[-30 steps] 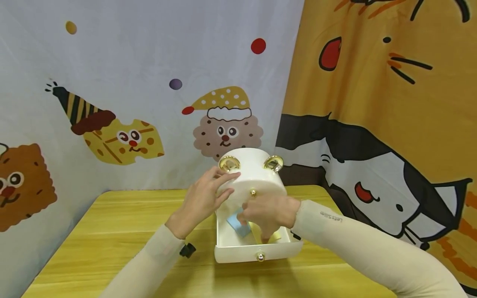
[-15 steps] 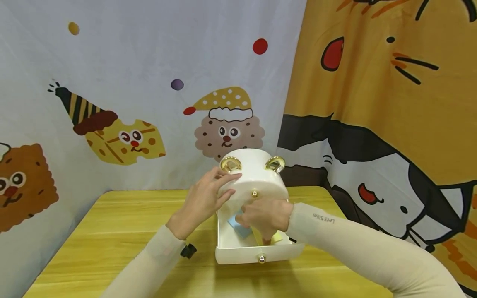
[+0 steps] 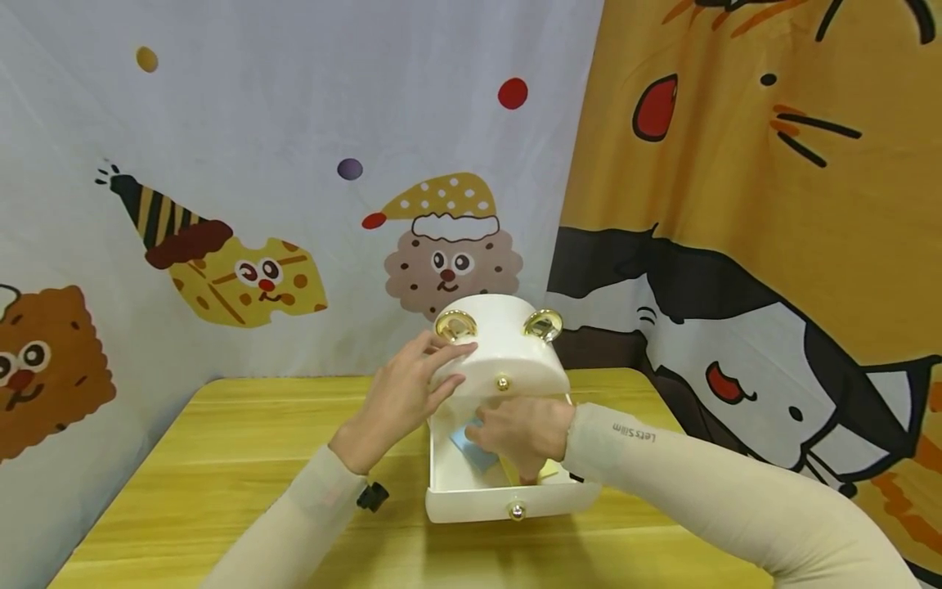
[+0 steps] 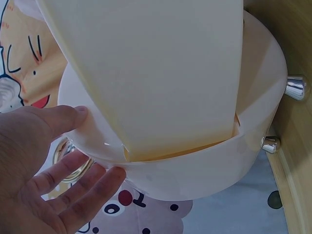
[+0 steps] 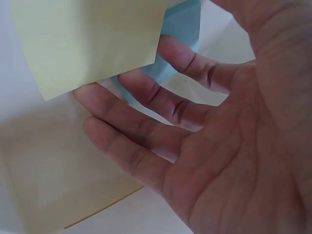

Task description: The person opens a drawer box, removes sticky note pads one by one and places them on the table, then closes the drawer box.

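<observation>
A white bear-like storage box [image 3: 508,335] with gold ears stands on the table, its lower drawer [image 3: 437,462] pulled out. My left hand [image 3: 397,401] rests against the box's left side; in the left wrist view its fingertips [image 4: 114,175] touch the rounded white shell. The right hand [image 3: 526,429] reaches down into the drawer and holds a yellow sticky note pad [image 5: 92,44], its fingertips at one edge. The thumb is out of the right wrist view. Beside that pad lies a blue sticky note pad [image 3: 471,446], partly covered by the hand.
The drawer's gold knob [image 3: 518,511] faces me, with another gold knob [image 3: 503,383] on the upper part. Wood-grain tabletop [image 3: 221,458] surrounds the box. Behind it hang a pale cartoon curtain [image 3: 294,106] and an orange one [image 3: 721,188].
My right hand has shifted slightly left and down within the drawer, staying at the yellow pad. The left hand keeps its place on the box.
</observation>
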Action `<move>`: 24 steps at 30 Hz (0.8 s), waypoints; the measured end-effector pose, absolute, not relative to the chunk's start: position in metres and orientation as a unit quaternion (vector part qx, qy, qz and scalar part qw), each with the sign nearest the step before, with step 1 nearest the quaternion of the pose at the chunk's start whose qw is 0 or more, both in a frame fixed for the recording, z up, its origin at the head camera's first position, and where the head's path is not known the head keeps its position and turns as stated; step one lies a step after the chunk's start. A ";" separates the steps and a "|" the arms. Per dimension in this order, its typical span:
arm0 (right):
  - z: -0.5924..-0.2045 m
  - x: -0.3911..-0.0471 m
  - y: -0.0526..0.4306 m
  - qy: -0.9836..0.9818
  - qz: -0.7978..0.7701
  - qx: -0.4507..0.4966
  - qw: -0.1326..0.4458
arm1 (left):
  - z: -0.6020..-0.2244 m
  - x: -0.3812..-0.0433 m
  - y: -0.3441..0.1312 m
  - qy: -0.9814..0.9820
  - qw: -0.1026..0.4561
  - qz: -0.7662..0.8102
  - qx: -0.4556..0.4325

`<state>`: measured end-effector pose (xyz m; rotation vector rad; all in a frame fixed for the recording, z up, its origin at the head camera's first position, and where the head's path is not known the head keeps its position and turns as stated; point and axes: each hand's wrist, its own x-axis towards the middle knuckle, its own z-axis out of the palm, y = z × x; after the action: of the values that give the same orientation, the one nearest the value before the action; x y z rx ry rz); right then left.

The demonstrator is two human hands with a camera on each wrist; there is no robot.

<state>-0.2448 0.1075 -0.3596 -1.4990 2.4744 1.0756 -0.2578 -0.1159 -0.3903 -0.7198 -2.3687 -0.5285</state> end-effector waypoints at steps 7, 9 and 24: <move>-0.358 -0.243 0.109 0.811 0.338 -0.476 0.036 | -0.389 -0.258 -0.116 -0.893 0.299 -0.198 -0.272; -0.356 -0.243 0.110 0.815 0.329 -0.474 0.044 | -0.389 -0.257 -0.116 -0.893 0.299 -0.198 -0.272; -0.343 -0.242 0.115 0.836 0.248 -0.483 0.078 | -0.388 -0.255 -0.115 -0.889 0.300 -0.209 -0.275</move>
<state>-0.2417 0.1150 -0.3427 -1.4457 2.5043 0.7435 -0.2550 -0.1152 -0.3884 -0.7302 -2.3605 -0.5539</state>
